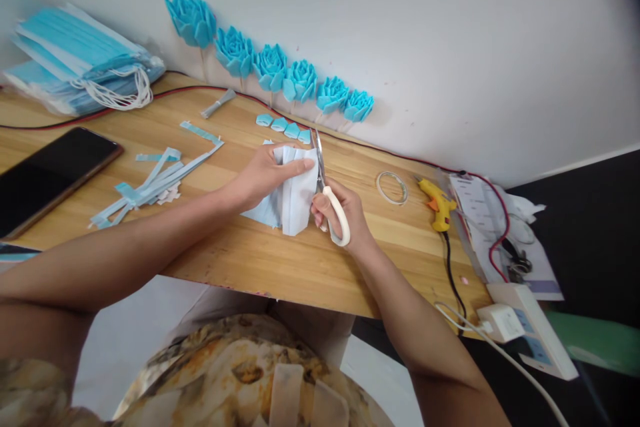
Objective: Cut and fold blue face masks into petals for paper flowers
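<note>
Here the left hand (265, 177) clamps its fingers on the folded pale-blue mask fabric (296, 207) lying on the wooden counter (280, 267). The right hand (347, 217) grips the white-handled scissors (326, 190) at the fabric's right edge. Holding the fold taut should keep the cut straight.

A left hand (263, 173) holds folded pale-blue mask fabric (295, 203) on a wooden bench (280, 267); the right hand (340, 210) works white-handled scissors (327, 193) along its edge. Blue fabric roses (270, 67) line the wall.

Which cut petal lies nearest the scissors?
The rightmost petal, at the right end of the row of four, just left of the scissors' blade tip.
</note>
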`<action>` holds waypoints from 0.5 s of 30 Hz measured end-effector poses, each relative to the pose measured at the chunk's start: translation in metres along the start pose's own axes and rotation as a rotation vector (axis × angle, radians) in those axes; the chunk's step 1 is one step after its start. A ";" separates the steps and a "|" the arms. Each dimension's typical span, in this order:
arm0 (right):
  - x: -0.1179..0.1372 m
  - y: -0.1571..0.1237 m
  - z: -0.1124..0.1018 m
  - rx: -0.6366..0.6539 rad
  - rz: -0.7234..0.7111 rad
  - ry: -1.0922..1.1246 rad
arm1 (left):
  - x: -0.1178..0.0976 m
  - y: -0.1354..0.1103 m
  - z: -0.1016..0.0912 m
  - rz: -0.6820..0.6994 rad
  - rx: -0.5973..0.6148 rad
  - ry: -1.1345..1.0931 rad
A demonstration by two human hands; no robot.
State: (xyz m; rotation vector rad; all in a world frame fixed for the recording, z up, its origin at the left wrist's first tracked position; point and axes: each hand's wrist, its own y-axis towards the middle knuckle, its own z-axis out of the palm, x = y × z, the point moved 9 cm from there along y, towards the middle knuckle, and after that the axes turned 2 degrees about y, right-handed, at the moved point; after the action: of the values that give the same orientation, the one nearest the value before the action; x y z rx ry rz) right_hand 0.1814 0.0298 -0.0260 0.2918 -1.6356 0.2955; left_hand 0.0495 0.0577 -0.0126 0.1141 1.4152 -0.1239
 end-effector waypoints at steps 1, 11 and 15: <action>-0.001 0.000 0.000 -0.002 0.004 0.001 | 0.002 0.000 0.001 -0.009 0.009 -0.015; -0.005 0.001 -0.001 -0.012 0.014 0.036 | 0.005 0.001 0.002 -0.031 0.021 -0.041; -0.005 0.001 -0.001 -0.016 0.004 0.044 | 0.004 0.001 0.001 -0.029 0.014 -0.026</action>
State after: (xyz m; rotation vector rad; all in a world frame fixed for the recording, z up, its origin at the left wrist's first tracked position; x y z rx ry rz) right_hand 0.1828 0.0310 -0.0311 0.2683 -1.5945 0.2901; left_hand 0.0516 0.0584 -0.0168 0.1035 1.3907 -0.1590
